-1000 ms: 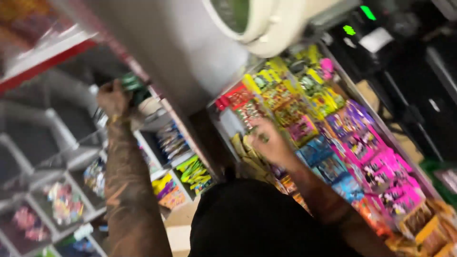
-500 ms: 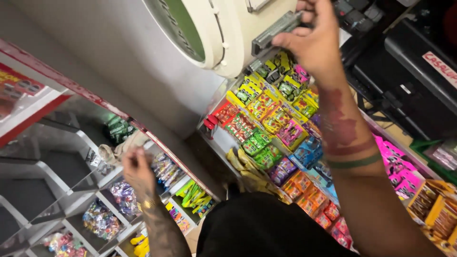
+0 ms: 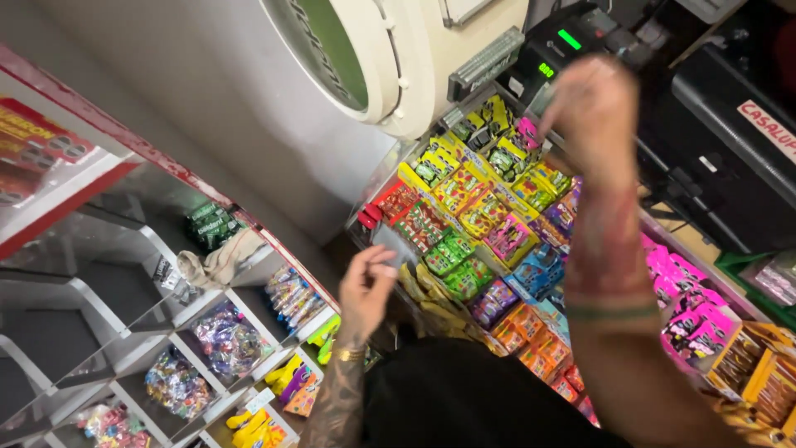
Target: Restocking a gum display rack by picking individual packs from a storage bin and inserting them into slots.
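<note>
Here we raise our left hand (image 3: 369, 286) with the fingers pinched on a small grey card (image 3: 392, 245), held flat and tilted, seemingly so its face stays readable; it sits just above the hand, in front of the candy rack (image 3: 481, 216); our right hand (image 3: 590, 108) reaches up and away toward the black cash register (image 3: 572, 46) with green lit digits, its fingers curled narrow, though blur keeps us from telling whether they hold anything; between the hands the rack slopes toward us so each packet shows its front: red, green and yellow packs near the left hand, pink ones (image 3: 688, 299) under the right forearm; left of the left hand clear bins (image 3: 228, 340) hold wrapped sweets, with a crumpled cloth (image 3: 217, 264) above them.
</note>
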